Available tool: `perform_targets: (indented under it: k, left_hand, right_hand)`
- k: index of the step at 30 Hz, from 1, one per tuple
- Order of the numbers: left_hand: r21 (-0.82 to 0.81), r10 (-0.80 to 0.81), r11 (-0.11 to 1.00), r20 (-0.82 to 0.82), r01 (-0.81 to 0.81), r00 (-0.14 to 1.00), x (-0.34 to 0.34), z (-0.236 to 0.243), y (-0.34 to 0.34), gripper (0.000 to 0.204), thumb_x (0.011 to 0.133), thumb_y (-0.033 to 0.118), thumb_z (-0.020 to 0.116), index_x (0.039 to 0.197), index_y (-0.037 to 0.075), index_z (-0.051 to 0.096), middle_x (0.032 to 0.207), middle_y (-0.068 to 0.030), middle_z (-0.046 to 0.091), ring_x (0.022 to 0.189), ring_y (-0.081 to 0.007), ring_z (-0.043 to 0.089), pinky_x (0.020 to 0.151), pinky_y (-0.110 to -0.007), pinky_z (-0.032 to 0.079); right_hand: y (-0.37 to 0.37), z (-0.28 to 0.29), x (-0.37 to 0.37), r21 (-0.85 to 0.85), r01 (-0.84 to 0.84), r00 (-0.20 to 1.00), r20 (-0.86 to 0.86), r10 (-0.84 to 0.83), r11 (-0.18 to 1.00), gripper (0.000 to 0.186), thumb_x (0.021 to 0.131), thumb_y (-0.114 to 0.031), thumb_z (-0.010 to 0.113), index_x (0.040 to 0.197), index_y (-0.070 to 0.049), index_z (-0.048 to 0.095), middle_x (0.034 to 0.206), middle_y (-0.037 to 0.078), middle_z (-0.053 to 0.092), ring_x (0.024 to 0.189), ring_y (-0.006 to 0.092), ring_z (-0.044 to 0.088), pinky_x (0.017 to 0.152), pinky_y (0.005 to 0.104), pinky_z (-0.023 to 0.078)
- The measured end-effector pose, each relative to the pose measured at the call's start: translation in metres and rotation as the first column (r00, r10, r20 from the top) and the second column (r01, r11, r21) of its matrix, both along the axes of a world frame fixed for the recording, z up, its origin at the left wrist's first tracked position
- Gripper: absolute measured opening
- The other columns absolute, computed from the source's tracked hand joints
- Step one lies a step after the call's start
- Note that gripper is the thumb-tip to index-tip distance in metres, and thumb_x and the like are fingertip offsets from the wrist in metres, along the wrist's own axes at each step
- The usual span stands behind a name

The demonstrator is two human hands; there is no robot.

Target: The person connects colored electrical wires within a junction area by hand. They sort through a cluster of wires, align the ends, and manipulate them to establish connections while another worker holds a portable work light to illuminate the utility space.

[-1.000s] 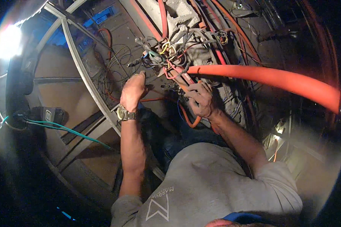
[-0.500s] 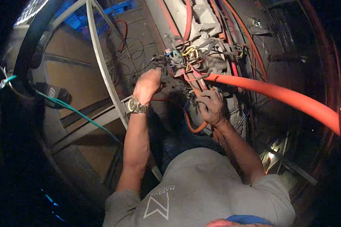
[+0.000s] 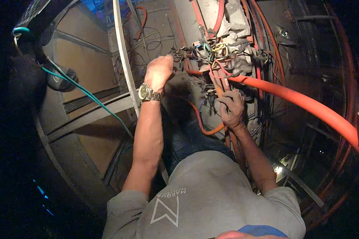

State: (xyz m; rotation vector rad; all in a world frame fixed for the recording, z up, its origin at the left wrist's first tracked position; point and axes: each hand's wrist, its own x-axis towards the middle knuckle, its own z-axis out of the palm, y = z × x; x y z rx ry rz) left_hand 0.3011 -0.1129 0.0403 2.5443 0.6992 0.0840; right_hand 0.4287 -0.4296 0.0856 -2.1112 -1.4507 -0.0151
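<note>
My left hand [image 3: 159, 72], with a metal-banded watch [image 3: 149, 93] on its wrist, is closed in a fist left of a tangle of stripped and coloured wires [image 3: 211, 51]. What it holds is hidden; dark wire ends lie just beyond its knuckles. My right hand [image 3: 232, 109] is lower and to the right, its fingers curled round an orange conduit [image 3: 219, 84] below the tangle. Pink and red wires [image 3: 217, 68] run down from the tangle towards that conduit. Dark, loose wire ends [image 3: 208, 94] hang beside the fingers.
A thick orange conduit [image 3: 299, 99] sweeps from the tangle to the right edge. Broken masonry [image 3: 233, 24] stands behind the wires. A pale metal bar [image 3: 123, 51] rises left of my left arm, near ceiling-like panels [image 3: 83, 55]. A green cord [image 3: 87, 93] crosses at left.
The whole view has shifted, so the wires sit farther right and higher. My left hand has moved a little away from the tangle, leftward. My right hand keeps its grip.
</note>
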Motion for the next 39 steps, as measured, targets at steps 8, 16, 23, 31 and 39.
perform_targets:
  k: [8, 16, 23, 31, 39]
  left_hand:
    - [0.019, 0.045, 0.999, -0.004, -0.045, 0.999, -0.007, 0.006, 0.010, 0.022, 0.084, 0.018, 0.078, 0.092, 0.001, 0.069, 0.094, -0.0251, 0.074, 0.095, -0.0445, 0.074, 0.083, -0.054, 0.059]
    - [-0.034, 0.148, 0.988, -0.095, -0.152, 0.984, -0.007, 0.015, 0.019, 0.021, 0.086, 0.019, 0.079, 0.092, 0.001, 0.071, 0.093, -0.0255, 0.076, 0.095, -0.0429, 0.076, 0.081, -0.053, 0.060]
    - [-0.022, 0.101, 0.994, -0.069, -0.103, 0.992, -0.008, 0.012, 0.021, 0.023, 0.090, 0.023, 0.077, 0.094, 0.001, 0.071, 0.093, -0.0255, 0.075, 0.096, -0.0422, 0.076, 0.082, -0.052, 0.059]
    - [0.021, 0.087, 0.996, 0.116, -0.090, 0.989, -0.015, -0.004, 0.020, 0.030, 0.089, 0.028, 0.081, 0.090, 0.003, 0.064, 0.085, -0.0227, 0.073, 0.085, -0.0430, 0.074, 0.075, -0.053, 0.057]
    - [0.047, 0.029, 0.998, 0.056, -0.031, 0.998, -0.014, -0.013, 0.023, 0.035, 0.090, 0.032, 0.082, 0.095, 0.002, 0.064, 0.090, -0.0245, 0.073, 0.089, -0.0455, 0.073, 0.076, -0.054, 0.058]
  right_hand:
    - [0.002, 0.006, -0.002, -0.009, 0.006, 0.998, -0.057, -0.007, 1.000, 0.025, 0.079, 0.003, 0.071, 0.101, -0.009, 0.074, 0.107, 0.012, 0.066, 0.103, 0.0359, 0.065, 0.098, 0.0501, 0.049]
    - [0.001, 0.001, 0.001, 0.043, -0.025, 0.999, -0.047, 0.027, 0.999, 0.031, 0.075, 0.008, 0.070, 0.102, -0.008, 0.073, 0.108, 0.013, 0.066, 0.095, 0.0360, 0.064, 0.087, 0.0472, 0.053]
    - [0.000, 0.003, 0.003, 0.023, -0.023, 0.998, -0.066, 0.025, 0.999, 0.034, 0.073, 0.009, 0.069, 0.102, -0.008, 0.073, 0.109, 0.012, 0.066, 0.096, 0.0356, 0.065, 0.089, 0.0458, 0.053]
    - [-0.004, 0.002, 0.005, 0.016, -0.024, 0.997, -0.075, 0.025, 1.000, 0.029, 0.076, 0.008, 0.070, 0.100, -0.008, 0.074, 0.105, 0.011, 0.066, 0.094, 0.0346, 0.065, 0.086, 0.0442, 0.053]
    - [-0.004, 0.000, 0.006, 0.051, -0.044, 0.999, -0.014, 0.045, 0.998, 0.031, 0.075, 0.008, 0.068, 0.100, -0.009, 0.075, 0.107, 0.009, 0.066, 0.097, 0.0332, 0.065, 0.091, 0.0424, 0.052]
